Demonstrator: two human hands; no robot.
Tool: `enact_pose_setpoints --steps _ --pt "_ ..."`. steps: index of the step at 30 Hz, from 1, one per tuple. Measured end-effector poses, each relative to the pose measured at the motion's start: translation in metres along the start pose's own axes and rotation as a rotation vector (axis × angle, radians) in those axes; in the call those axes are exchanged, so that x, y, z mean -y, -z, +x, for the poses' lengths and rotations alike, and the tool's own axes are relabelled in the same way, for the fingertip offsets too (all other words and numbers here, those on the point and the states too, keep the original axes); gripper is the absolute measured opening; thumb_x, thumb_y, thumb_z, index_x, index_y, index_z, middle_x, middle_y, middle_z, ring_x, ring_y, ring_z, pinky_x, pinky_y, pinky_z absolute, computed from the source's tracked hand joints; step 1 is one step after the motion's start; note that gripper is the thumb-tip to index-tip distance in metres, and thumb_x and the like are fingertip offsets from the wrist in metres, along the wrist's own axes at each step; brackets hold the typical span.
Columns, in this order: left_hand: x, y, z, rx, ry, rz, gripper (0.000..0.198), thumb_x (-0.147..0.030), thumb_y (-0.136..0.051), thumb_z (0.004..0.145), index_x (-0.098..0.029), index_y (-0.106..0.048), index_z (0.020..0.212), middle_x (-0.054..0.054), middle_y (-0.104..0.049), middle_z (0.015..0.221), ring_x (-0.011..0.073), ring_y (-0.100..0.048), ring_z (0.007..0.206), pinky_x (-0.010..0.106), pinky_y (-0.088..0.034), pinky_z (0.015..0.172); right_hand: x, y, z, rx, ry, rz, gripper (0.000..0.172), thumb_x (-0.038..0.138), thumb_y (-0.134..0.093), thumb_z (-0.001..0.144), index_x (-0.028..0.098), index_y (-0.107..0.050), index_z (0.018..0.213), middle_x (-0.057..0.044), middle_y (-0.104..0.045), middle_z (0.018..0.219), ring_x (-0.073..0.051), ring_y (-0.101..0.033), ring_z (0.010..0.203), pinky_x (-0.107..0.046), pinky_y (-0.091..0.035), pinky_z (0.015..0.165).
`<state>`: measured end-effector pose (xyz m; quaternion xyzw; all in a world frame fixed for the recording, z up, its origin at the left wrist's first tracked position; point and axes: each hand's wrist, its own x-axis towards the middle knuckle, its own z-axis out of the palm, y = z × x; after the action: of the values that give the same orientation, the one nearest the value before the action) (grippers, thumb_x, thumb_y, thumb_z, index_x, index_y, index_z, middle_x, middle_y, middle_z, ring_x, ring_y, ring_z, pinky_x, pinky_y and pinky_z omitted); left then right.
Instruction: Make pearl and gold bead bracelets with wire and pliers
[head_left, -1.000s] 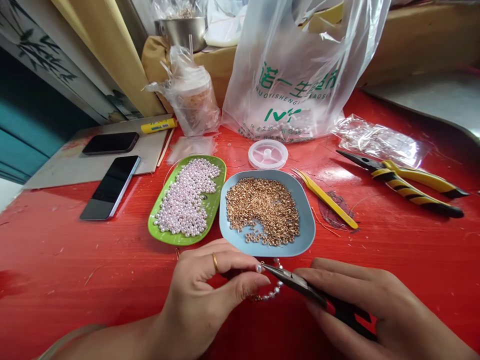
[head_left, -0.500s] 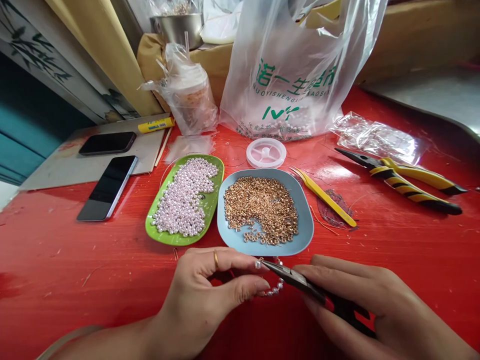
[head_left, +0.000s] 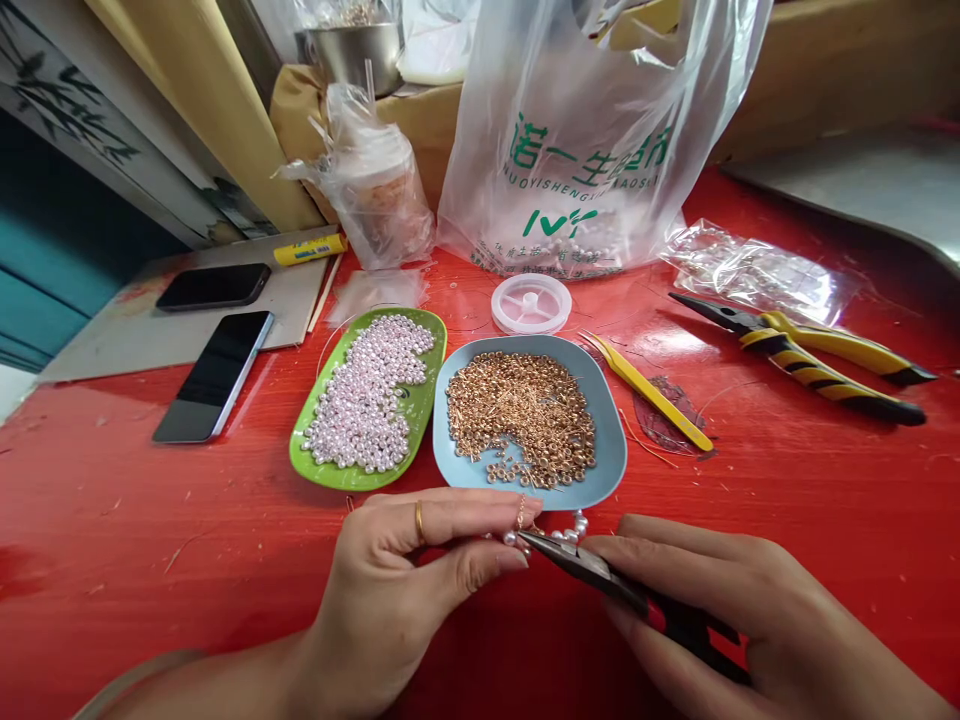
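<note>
Between the thumb and fingers of my left hand (head_left: 427, 580) is a beaded chain (head_left: 576, 527) of pale pearl beads with a fine gold-coloured link part. My right hand (head_left: 742, 600) grips black needle-nose pliers (head_left: 600, 572) with a red patch on the handle. The pliers' tips touch or nearly touch a pearl bead by my left fingertips; whether they clamp it I cannot tell. Just beyond the hands lie a blue tray (head_left: 611, 470) of small gold-coloured rings and pins and a green tray (head_left: 298, 462) of pearl beads.
Yellow tweezers (head_left: 652, 397) and yellow-black pliers (head_left: 810, 350) lie to the right. A clear spool (head_left: 531, 304) sits behind the blue tray. Two phones (head_left: 214, 378) lie left. A wrapped drink cup (head_left: 382, 190) and a plastic bag (head_left: 585, 150) stand at the back.
My left fingers have shifted the beaded chain; its loop now shows higher and further right, and a gold chain piece shows at the fingertips. The pliers' tips have dropped slightly.
</note>
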<state>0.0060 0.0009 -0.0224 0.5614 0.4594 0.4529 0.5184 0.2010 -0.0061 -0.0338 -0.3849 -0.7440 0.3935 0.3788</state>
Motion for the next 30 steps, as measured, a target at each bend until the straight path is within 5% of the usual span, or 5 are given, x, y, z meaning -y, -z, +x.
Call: enact_pose_setpoints --steps 9,24,30 --pt "0.0039 -0.0008 -0.0004 -0.037 -0.180 0.032 0.032 0.006 -0.069 0.064 -0.020 -0.077 0.081 0.000 -0.077 0.076 0.0108 -0.072 0.065 0.008 -0.057 0.067 -0.0013 -0.0007 -0.0031 -0.003 -0.017 -0.043 0.044 0.002 -0.043 0.070 0.031 -0.068 0.091 0.005 -0.063 0.060 -0.010 -0.056 0.041 -0.016 -0.043 0.037" --pt "0.0021 -0.0026 -0.0015 -0.058 -0.223 0.122 0.020 0.003 -0.072 0.064 -0.014 -0.076 0.074 0.005 -0.077 0.072 0.0144 -0.072 0.064 0.013 -0.059 0.064 -0.0010 -0.0080 -0.0054 -0.041 0.024 -0.142 0.037 0.004 -0.040 0.073 0.027 -0.063 0.090 0.002 -0.061 0.060 -0.010 -0.057 0.043 -0.016 -0.045 0.039" --pt "0.0050 -0.0021 -0.0024 -0.103 -0.308 0.249 0.005 -0.008 -0.075 0.068 -0.013 -0.073 0.069 0.003 -0.075 0.064 0.0114 -0.070 0.057 0.010 -0.057 0.060 -0.0009 -0.0052 -0.0084 0.016 0.065 -0.370 0.033 0.006 -0.037 0.077 0.023 -0.061 0.092 0.000 -0.060 0.059 -0.013 -0.057 0.044 -0.021 -0.044 0.037"
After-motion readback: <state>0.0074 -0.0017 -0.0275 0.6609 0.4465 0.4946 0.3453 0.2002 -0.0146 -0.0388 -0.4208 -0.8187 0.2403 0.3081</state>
